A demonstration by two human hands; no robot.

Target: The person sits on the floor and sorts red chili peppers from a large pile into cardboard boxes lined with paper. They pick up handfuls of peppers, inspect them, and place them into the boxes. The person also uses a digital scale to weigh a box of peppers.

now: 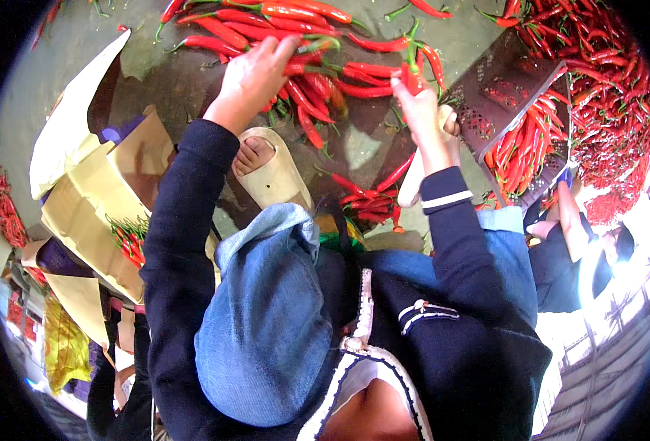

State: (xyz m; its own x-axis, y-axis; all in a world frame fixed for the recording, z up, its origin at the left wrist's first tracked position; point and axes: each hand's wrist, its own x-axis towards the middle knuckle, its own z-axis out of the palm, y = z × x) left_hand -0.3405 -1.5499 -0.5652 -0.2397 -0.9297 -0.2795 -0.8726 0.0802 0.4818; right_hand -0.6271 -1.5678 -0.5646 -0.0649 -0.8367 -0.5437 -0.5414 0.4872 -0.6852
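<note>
A loose pile of red chili peppers (306, 92) with green stems lies on the grey floor ahead of me. My left hand (255, 77) reaches over the pile's left part, its fingers curled and closed on a chili pepper (312, 51) that is smeared by motion. Right of the pile, my right hand (417, 106) is closed around a few red chili peppers (413, 73), their green stems pointing up and away from me. A smaller heap of chili peppers (373, 202) lies between my feet.
A dark plastic crate (479, 121), tipped on its side, holds chili peppers at the right, beside a large heap of them (608, 110). Opened cardboard boxes (90, 191) stand at the left. My pale slippers (277, 173) flank the small heap. Other people's limbs (571, 220) show nearby.
</note>
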